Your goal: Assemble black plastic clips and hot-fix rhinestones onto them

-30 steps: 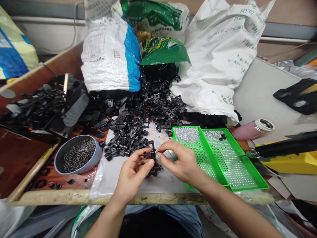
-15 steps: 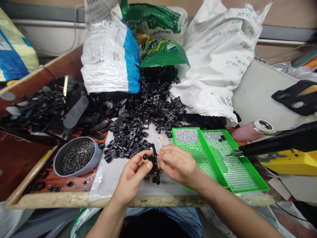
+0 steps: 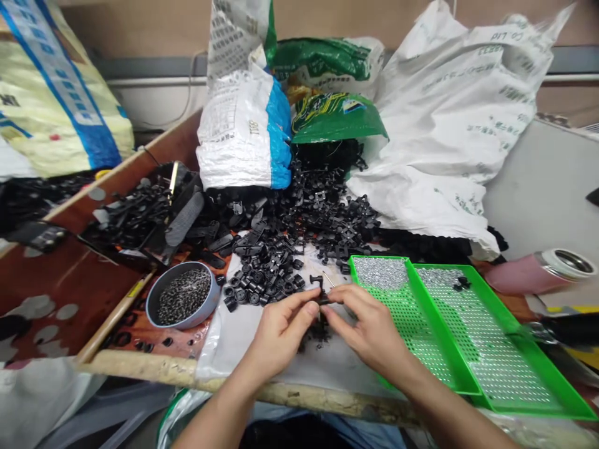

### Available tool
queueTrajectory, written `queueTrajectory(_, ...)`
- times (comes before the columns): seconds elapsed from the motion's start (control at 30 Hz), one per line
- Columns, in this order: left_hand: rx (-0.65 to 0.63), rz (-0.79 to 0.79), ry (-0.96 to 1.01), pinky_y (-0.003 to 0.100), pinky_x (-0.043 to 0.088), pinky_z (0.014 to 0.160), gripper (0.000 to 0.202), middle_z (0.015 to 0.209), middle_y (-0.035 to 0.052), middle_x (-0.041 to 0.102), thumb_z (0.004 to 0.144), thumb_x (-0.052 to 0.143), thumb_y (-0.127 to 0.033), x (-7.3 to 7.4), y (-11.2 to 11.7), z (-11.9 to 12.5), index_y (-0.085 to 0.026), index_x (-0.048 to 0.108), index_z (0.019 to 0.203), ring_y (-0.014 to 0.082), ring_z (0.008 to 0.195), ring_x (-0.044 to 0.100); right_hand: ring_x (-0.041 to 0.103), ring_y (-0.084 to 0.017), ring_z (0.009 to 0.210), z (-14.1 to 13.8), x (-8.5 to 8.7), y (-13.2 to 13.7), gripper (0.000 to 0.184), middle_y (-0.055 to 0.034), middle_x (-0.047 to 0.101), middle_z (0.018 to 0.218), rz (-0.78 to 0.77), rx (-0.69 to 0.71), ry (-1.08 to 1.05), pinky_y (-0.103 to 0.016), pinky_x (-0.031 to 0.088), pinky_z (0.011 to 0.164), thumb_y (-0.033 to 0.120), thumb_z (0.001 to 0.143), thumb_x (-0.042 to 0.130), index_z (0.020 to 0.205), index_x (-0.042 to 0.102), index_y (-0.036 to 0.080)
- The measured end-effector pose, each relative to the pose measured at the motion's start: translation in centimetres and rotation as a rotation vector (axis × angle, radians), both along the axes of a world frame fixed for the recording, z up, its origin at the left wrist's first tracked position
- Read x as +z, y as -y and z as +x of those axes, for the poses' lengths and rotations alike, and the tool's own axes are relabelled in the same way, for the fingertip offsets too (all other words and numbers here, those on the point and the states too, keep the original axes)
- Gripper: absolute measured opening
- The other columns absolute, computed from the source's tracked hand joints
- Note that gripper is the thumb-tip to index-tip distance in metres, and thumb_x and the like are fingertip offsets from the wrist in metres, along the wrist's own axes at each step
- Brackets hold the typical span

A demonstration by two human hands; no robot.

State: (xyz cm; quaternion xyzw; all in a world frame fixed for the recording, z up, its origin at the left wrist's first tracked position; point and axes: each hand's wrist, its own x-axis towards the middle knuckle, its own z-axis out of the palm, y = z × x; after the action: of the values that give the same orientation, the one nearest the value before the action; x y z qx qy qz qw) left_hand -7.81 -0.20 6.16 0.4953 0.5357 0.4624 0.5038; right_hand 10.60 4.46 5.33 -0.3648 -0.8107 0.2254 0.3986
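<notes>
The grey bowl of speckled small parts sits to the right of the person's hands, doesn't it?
No, it is on the other side. The grey bowl of speckled small parts sits to the left of the person's hands, beyond the left hand from the right hand, as the head view shows.

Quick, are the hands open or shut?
Left hand: closed, pinching a small black plastic part.
Right hand: curled at the same part, grip unclear.

A tan wall [image 3: 140, 25] is crossed by a grey band [image 3: 154, 65] and a white rail [image 3: 154, 81]; woven plastic sacks [image 3: 449, 112] are heaped before it, and a pale grey tabletop [image 3: 543, 187] is set to the right.
</notes>
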Motion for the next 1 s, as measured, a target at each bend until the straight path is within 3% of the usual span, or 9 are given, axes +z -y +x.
queueTrajectory(0.07,-0.058,0.084,-0.204,0.041,0.056,0.092,0.037,0.116,0.0085,0.077,0.1,0.05,-0.041,0.4,-1.8,-2.0,-0.024,0.073,0.123,0.0276,0.104,0.072,0.069,-0.02,0.076,0.4,-0.4,-0.1,0.012,-0.0047,0.072,0.085,-0.113,-0.083,-0.003,-0.032,0.055,0.066,0.028,0.095,0.058,0.088,0.066,0.022)
queueTrajectory(0.17,0.196,0.216,-0.917,0.045,0.043,0.109,0.037,0.135,0.0103,0.068,0.092,0.057,-0.022,0.7,-5.5,-7.0,-0.023,0.07,0.127,0.0298,0.126,0.059,0.067,-0.019,0.069,1.3,-1.1,-0.2,0.014,-0.0023,0.07,0.076,-0.224,-0.158,-0.063,-0.029,0.053,0.062,0.033,0.095,0.058,0.088,0.064,0.022)
queueTrajectory(0.2,0.237,0.187,-0.996,0.05,0.04,0.111,0.04,0.138,0.0138,0.065,0.087,0.061,-0.017,0.7,-6.7,-8.7,-0.021,0.07,0.126,0.0345,0.129,0.055,0.067,-0.019,0.07,1.6,-1.4,-0.1,0.014,-0.0022,0.07,0.077,-0.245,-0.166,-0.099,-0.028,0.053,0.062,0.034,0.095,0.058,0.09,0.064,0.023)
queueTrajectory(0.33,0.227,0.118,-1.106,0.051,0.046,0.098,0.024,0.102,0.0138,0.075,0.074,0.07,-0.013,0.4,-9.7,-13.6,-0.02,0.077,0.096,0.0374,0.109,0.06,0.067,-0.019,0.075,2.2,-2.3,0.1,0.014,-0.0027,0.07,0.083,-0.284,-0.197,-0.193,-0.028,0.053,0.067,0.036,0.096,0.058,0.096,0.062,0.023)
queueTrajectory(0.4,0.221,0.123,-1.133,0.048,0.046,0.095,0.013,0.091,0.0121,0.074,0.074,0.071,-0.016,0.5,-9.8,-14.1,-0.021,0.075,0.085,0.0363,0.103,0.06,0.066,-0.018,0.074,2.0,-2.4,0.1,0.015,-0.0022,0.069,0.083,-0.297,-0.213,-0.204,-0.028,0.052,0.066,0.037,0.096,0.058,0.096,0.062,0.023)
queueTrajectory(0.5,0.236,0.173,-1.139,0.044,0.045,0.092,0.008,0.092,0.0115,0.07,0.08,0.067,-0.021,1.2,-8.7,-12.5,-0.021,0.071,0.087,0.0337,0.1,0.06,0.067,-0.019,0.078,1.2,-1.7,-0.1,0.013,-0.003,0.07,0.088,-0.303,-0.172,-0.25,-0.03,0.054,0.069,0.036,0.097,0.056,0.097,0.062,0.024)
queueTrajectory(0.6,0.259,0.232,-0.96,0.037,0.046,0.08,0.011,0.089,0.0062,0.067,0.086,0.065,-0.029,1.8,-6.6,-8.9,-0.022,0.066,0.094,0.0254,0.084,0.062,0.069,-0.022,0.103,-0.1,-0.4,-0.2,0.008,-0.0061,0.073,0.111,-0.269,0.011,-0.326,-0.037,0.056,0.088,0.03,0.1,0.053,0.104,0.06,0.027)
queueTrajectory(0.77,0.076,0.115,-0.096,0.024,0.042,0.063,0.024,0.075,-0.0022,0.059,0.076,0.079,-0.031,1.7,-2.7,-2.3,-0.022,0.058,0.085,0.0137,0.067,0.053,0.053,-0.023,0.135,-1.2,1.2,0.3,0.019,-0.0094,0.062,0.141,-0.159,0.189,-0.231,-0.05,0.044,0.112,0.015,0.099,0.048,0.114,0.051,0.027)
queueTrajectory(1.0,-0.065,-0.115,0.515,0.017,0.039,0.058,0.034,0.068,-0.006,0.053,0.08,0.08,-0.043,0.5,-0.4,-0.9,-0.019,0.057,0.085,0.0071,0.06,0.048,0.049,-0.023,0.135,0.8,1.5,1.4,0.026,-0.0107,0.06,0.141,-0.103,0.289,-0.036,-0.049,0.047,0.109,0.007,0.097,0.045,0.114,0.05,0.025)
